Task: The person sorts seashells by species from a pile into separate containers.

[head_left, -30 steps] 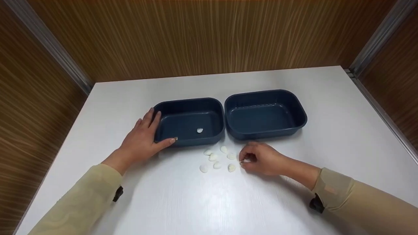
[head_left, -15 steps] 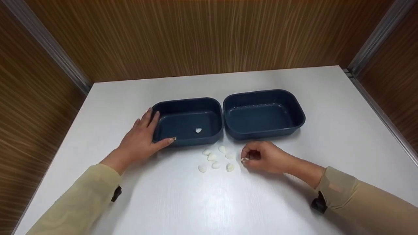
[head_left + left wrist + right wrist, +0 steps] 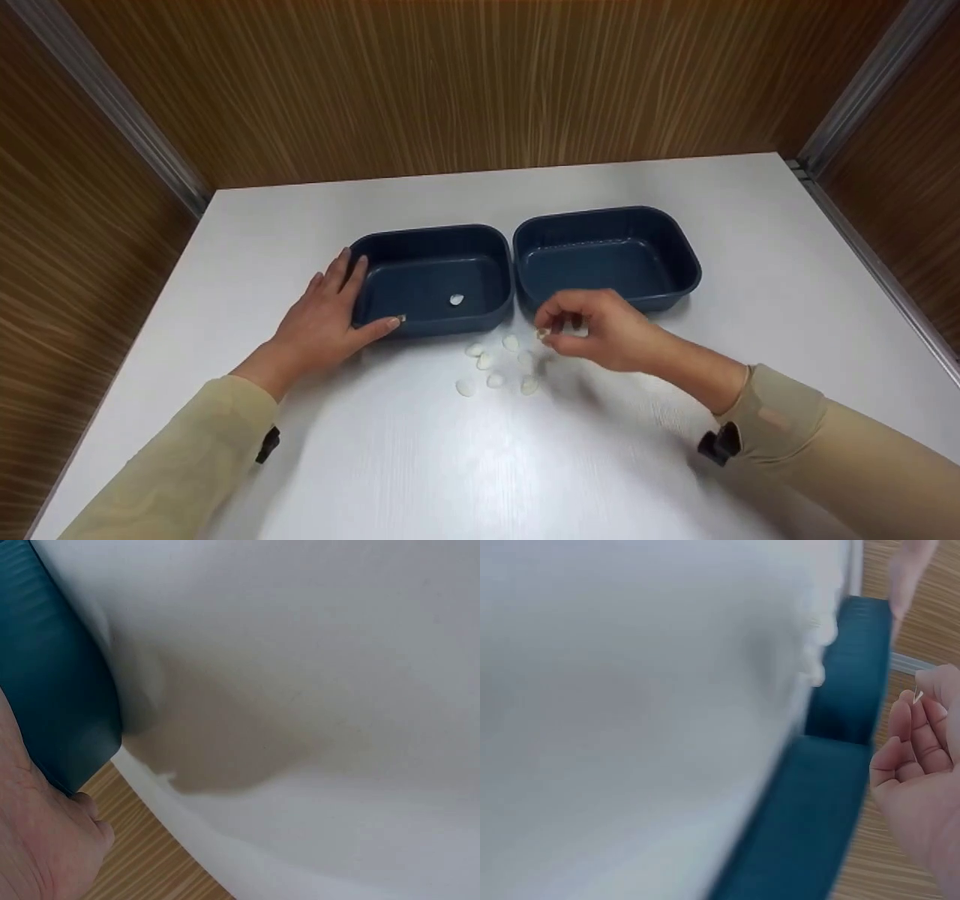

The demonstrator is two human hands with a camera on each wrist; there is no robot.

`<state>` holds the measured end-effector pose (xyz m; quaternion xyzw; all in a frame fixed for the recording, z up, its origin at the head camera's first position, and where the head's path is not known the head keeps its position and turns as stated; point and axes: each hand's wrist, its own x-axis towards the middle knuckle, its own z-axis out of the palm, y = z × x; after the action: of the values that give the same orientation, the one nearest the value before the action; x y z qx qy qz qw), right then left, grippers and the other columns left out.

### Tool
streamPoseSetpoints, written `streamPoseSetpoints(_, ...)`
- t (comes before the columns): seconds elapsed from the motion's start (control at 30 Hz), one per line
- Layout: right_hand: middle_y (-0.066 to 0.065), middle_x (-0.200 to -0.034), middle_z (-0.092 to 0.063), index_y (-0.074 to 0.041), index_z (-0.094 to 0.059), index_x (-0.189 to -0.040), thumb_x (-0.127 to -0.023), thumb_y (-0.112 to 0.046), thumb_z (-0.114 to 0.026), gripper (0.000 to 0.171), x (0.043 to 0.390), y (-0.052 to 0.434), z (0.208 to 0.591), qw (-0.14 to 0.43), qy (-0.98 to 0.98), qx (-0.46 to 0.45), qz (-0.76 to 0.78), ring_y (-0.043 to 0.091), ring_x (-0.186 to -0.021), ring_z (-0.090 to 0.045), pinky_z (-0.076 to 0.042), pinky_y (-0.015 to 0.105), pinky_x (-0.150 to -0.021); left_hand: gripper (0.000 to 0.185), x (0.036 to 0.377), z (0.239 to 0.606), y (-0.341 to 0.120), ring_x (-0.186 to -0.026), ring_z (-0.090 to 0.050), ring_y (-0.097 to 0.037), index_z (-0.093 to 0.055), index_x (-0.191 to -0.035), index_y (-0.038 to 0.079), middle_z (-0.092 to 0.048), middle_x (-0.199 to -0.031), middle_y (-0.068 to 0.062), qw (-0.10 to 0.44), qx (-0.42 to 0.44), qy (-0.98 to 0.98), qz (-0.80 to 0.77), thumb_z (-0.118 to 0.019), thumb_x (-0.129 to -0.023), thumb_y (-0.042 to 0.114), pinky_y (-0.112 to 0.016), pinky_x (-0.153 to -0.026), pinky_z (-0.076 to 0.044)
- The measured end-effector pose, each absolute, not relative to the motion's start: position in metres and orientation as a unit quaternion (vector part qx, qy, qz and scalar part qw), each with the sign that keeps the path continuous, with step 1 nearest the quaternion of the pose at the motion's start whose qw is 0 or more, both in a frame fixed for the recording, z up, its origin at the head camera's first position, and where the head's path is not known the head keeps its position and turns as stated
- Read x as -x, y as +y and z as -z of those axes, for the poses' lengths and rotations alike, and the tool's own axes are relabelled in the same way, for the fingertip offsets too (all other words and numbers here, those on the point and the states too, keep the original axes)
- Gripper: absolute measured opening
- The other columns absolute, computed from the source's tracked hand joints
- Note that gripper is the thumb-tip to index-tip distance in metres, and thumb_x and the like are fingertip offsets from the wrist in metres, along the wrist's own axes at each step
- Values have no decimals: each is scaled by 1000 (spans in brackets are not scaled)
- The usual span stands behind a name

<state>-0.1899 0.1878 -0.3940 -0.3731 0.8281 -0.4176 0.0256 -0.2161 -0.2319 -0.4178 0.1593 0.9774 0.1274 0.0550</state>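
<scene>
**Right hand pinches 1 pale piece beside 2 blue trays**

The right hand (image 3: 611, 334) holds a small whitish piece (image 3: 541, 334) between its thumb and index finger, just above the desk (image 3: 420, 465) and in front of the near wall of the right tray (image 3: 600, 270). The piece may be a shell, though it is too small and too covered by the fingertips to be sure; the right wrist view shows only a thin light edge of it.

The left hand (image 3: 319, 322) grips nothing. Its fingers lie spread and straight at the left end of the left tray (image 3: 420, 285), with the thumb extended to the near rim.

On the floor of that left tray, toward the near right, lies 1 white piece (image 3: 456, 299). Another 7 pale pieces (image 3: 484, 361) lie in a loose cluster on the desk, in front of the left tray and the gap, near the right hand; 2 of them touch or nearly touch.

The trays are dark blue with rounded corners, side by side. Both arms wear tan sleeves (image 3: 840, 442), and wood-grain panels (image 3: 480, 82) stand around the white desk.
</scene>
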Motion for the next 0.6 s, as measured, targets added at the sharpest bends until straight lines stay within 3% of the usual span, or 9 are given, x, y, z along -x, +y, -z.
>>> streamPoseSetpoints(0.33, -1, -100, -74, -9, -77, -104, -91, 0, -79, 15, 213, 158, 357, -1, 822, 368, 434, 17, -90, -65, -54, 28, -81, 118, 217, 417, -231, -161, -10, -43, -3, -171, 11, 4, -177, -19, 57, -155, 979, -124, -40, -92, 91, -54, -130, -7)
streamPoseSetpoints(0.6, 1, -97, -73, -8, -77, -105, -96, -7, -78, 9, 238, 125, 355, -1, 833, 350, 428, 16, -89, -63, -51, 36, -78, 119, 217, 417, -230, -161, -11, -45, -3, -171, 12, 4, -177, -18, 60, -152, 978, -126, -39, -91, 92, -56, -129, -10)
